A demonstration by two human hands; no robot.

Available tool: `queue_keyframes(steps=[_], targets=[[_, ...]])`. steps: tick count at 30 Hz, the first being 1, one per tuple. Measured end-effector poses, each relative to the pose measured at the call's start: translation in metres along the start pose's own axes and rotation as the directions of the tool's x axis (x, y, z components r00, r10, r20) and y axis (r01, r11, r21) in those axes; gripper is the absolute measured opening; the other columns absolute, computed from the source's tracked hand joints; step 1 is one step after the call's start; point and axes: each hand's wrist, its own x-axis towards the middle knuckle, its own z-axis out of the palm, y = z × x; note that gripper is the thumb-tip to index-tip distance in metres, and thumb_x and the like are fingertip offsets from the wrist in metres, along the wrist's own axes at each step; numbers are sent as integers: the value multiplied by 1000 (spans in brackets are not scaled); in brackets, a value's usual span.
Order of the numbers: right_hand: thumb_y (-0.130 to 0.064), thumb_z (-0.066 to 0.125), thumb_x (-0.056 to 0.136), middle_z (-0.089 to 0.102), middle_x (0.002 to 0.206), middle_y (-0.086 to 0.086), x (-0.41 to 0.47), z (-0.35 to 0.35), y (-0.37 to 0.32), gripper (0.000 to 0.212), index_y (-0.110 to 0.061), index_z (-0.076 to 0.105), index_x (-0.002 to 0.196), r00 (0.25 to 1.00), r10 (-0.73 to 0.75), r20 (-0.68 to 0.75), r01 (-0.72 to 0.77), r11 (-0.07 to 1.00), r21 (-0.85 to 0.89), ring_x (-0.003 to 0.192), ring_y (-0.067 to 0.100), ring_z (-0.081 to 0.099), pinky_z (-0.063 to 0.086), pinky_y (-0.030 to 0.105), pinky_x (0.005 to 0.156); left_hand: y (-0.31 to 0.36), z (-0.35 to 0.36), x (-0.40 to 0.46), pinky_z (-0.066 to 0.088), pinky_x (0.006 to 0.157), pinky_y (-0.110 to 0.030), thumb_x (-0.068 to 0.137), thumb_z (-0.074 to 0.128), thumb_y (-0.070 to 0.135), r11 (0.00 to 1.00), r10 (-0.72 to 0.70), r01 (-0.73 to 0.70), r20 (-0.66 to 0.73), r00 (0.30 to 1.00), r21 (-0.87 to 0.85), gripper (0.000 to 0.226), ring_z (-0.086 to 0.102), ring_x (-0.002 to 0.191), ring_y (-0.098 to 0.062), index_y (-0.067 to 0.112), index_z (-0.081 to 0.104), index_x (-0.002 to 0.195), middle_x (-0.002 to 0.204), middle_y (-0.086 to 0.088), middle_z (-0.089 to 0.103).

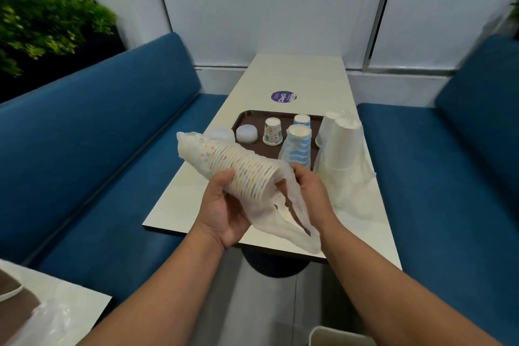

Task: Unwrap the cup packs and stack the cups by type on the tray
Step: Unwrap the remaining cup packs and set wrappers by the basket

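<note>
My left hand (224, 205) grips the open end of a pack of floral-print paper cups (233, 166), held tilted above the table in its clear plastic wrap. My right hand (311, 191) pinches the loose wrap (292, 222) hanging from that end. On the brown tray (247, 118) stand one upturned floral cup (273, 131), a small translucent cup (246, 133) and a blue-striped cup (302, 120). A wrapped blue-striped pack (297, 146) and wrapped white cup packs (341, 154) stand at the tray's front right.
The white table (295, 73) runs between two blue benches (84, 149). A purple round sticker (283, 97) lies beyond the tray. A translucent lid-like stack (222, 135) sits left of the tray. A plant (42, 28) is far left. Another table corner (56, 312) shows bottom left.
</note>
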Motion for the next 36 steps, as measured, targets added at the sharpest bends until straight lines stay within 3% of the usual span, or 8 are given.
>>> queue_keyframes(steps=[8, 16, 21, 23, 25, 27, 31, 36], targets=[[-3, 65, 91, 58, 71, 8, 10, 5, 24, 11, -10, 62, 83, 974, -30, -226, 37, 999, 26, 58, 18, 50, 45, 29, 58, 54, -20, 5, 53, 80, -45, 58, 81, 38, 989, 117, -112, 44, 992, -100, 69, 60, 109, -31, 18, 62, 121, 118, -11, 61], [-51, 67, 80, 61, 68, -11, -5, 46, 4, 27, -25, 70, 74, 914, -395, -95, 352, 886, -301, 68, 2, 58, 44, 16, 60, 76, -28, 11, 40, 98, -58, 56, 83, 41, 996, 56, -53, -40, 998, 70, 95, 55, 115, -35, 10, 48, 138, 124, -17, 55], [-3, 56, 96, 72, 88, 3, 3, 57, -14, 13, -13, 64, 95, 985, -121, 127, 89, 969, 232, 75, 4, 70, 58, 22, 68, 73, -20, 10, 51, 91, -55, 63, 79, 36, 970, 49, -20, -110, 993, 244, 79, 61, 110, -36, 11, 51, 132, 114, -17, 64], [-13, 66, 92, 70, 95, 11, 10, 64, -15, 7, -18, 63, 96, 987, -57, 147, -1, 929, 370, 77, 2, 69, 57, 19, 69, 73, -15, 11, 54, 89, -52, 70, 75, 31, 934, 76, -23, -136, 988, 355, 60, 66, 107, -31, 15, 55, 125, 109, -11, 70], [-35, 80, 78, 73, 97, 9, 13, 72, -14, 51, -6, 59, 115, 993, -69, 93, 22, 902, 432, 90, 6, 70, 57, 20, 74, 72, -8, 13, 53, 93, -53, 72, 73, 35, 879, 83, -3, -145, 986, 477, 53, 65, 110, -28, 21, 57, 119, 110, -3, 72], [-35, 81, 75, 69, 116, 14, 14, 73, -17, 76, -3, 49, 135, 995, -30, 98, -35, 801, 598, 110, 22, 66, 56, 31, 89, 73, -1, 14, 50, 97, -50, 62, 79, 54, 790, 74, 38, -157, 985, 612, 68, 64, 111, -19, 27, 56, 120, 113, 5, 71], [-19, 65, 91, 76, 99, 8, 16, 59, -15, 34, -8, 58, 123, 983, 113, 145, -183, 672, 718, 87, 20, 73, 56, 38, 80, 90, -11, 17, 49, 96, -40, 52, 65, 86, 678, 387, -155, -170, 906, 719, 104, 59, 116, -8, 34, 41, 139, 134, 12, 56], [-28, 95, 51, 71, 111, 16, 19, 48, 1, 70, -9, 70, 113, 969, 110, 221, -235, 684, 691, 93, 26, 71, 59, 33, 70, 114, -24, 21, 54, 90, -41, 94, 56, 46, 453, 593, -227, -101, 799, 862, 30, 66, 96, -13, 21, 72, 98, 99, 1, 72]])
